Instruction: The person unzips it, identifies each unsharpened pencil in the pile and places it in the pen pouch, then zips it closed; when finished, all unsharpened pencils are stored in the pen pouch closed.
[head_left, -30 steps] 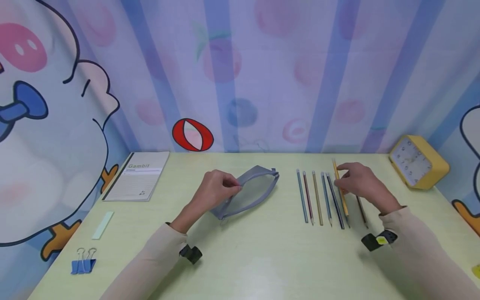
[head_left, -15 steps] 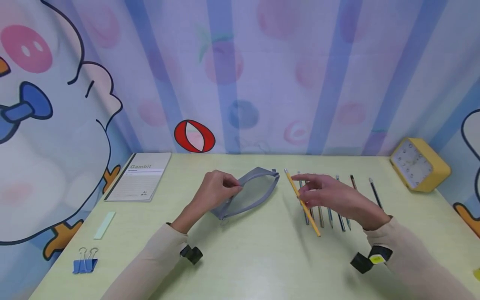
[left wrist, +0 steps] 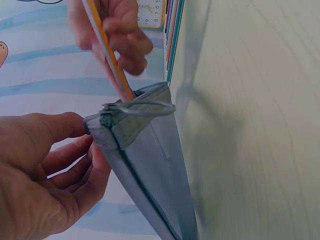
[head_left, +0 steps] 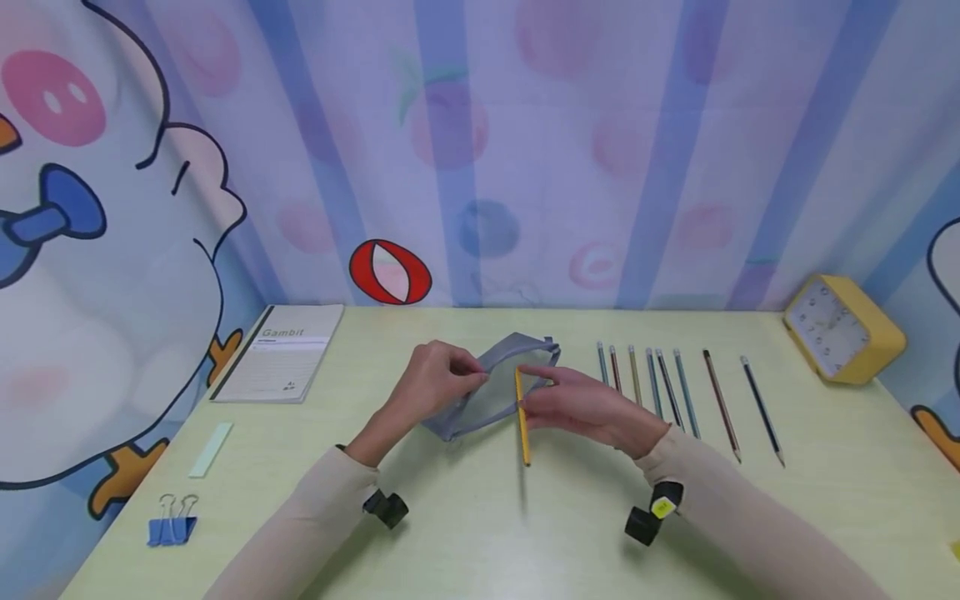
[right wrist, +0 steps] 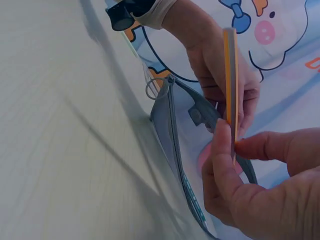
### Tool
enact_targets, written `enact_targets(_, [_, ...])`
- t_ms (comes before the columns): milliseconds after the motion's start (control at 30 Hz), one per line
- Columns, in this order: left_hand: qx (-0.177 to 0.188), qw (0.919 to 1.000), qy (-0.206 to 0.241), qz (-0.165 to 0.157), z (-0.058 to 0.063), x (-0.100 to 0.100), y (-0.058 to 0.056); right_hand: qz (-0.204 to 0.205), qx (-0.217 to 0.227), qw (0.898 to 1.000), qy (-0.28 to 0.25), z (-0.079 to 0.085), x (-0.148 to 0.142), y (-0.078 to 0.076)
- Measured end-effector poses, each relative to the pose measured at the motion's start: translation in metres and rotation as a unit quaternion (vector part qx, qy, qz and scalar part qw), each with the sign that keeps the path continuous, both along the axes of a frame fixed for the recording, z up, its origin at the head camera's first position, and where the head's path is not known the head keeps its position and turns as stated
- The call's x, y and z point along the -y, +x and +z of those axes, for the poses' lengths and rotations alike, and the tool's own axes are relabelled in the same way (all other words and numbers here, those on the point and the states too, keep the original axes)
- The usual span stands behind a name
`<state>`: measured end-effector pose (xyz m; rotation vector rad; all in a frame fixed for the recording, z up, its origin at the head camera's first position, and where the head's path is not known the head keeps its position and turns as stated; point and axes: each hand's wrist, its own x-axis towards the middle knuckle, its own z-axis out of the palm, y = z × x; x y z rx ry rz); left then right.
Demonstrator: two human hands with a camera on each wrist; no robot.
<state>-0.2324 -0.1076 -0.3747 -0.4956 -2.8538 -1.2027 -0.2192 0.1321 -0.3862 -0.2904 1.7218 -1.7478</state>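
Note:
A grey zippered pouch [head_left: 491,371] stands with its mouth open at the middle of the table. My left hand [head_left: 438,379] pinches the pouch's far rim between thumb and fingers. In my right hand [head_left: 577,404], the thumb and fingertips pinch a yellow pencil [head_left: 523,429] at the pouch's right side. The left wrist view has the yellow pencil [left wrist: 110,55] slanting down to the pouch mouth [left wrist: 137,107]; whether its end is inside is hidden. Several pencils [head_left: 652,379] lie in a row to the right, partly behind the right hand and sleeve.
A dark pencil [head_left: 762,410] and a brown one [head_left: 722,404] lie right of the row. A yellow clock [head_left: 843,329] stands at the back right. On the left are a notebook [head_left: 277,354], a pale green strip [head_left: 212,450] and a blue binder clip [head_left: 172,531].
My right hand has lifted the yellow pencil from the row and carried it left to the pouch, turning it more upright in view. My left hand stays on the pouch rim.

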Motion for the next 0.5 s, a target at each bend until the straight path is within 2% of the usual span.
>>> enact_targets(267, [0.001, 1.0, -0.006, -0.003, 0.0, -0.003, -0.001, -0.089, 0.007, 0.996, -0.008, -0.008, 0.031, -0.015])
enact_targets(500, [-0.008, 0.9999, -0.005, -0.012, 0.002, -0.001, 0.0, -0.122, -0.005, 0.993, 0.003, -0.016, 0.046, -0.023])
